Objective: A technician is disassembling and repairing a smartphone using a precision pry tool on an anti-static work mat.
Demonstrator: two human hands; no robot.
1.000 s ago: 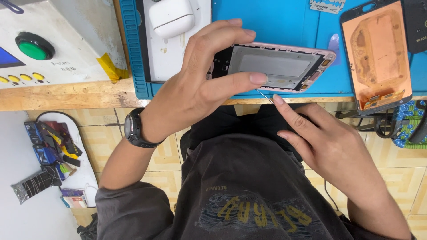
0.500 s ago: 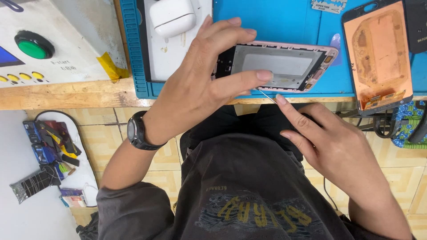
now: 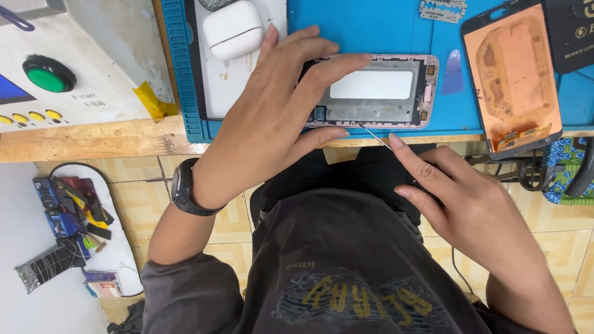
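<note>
Pink-edged phone frame (image 3: 377,93) is clamped by the left hand (image 3: 278,124) — thumb below, fingers above. A thin pin (image 3: 375,134) is pinched by the right hand (image 3: 470,210) at the frame's lower edge.

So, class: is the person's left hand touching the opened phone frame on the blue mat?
Touching. The head view shows the left hand gripping the phone frame: fingers curl over its top edge and the thumb presses its lower edge.

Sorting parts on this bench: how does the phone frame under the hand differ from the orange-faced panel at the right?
The phone frame lies lengthwise across the blue mat, held by the left hand; the orange panel stands lengthwise, untouched. The frame is grey metal with a white patch; the panel is coppery orange, black-edged. A thin pin from the right hand meets only the frame. Both are flat rectangles.
</note>
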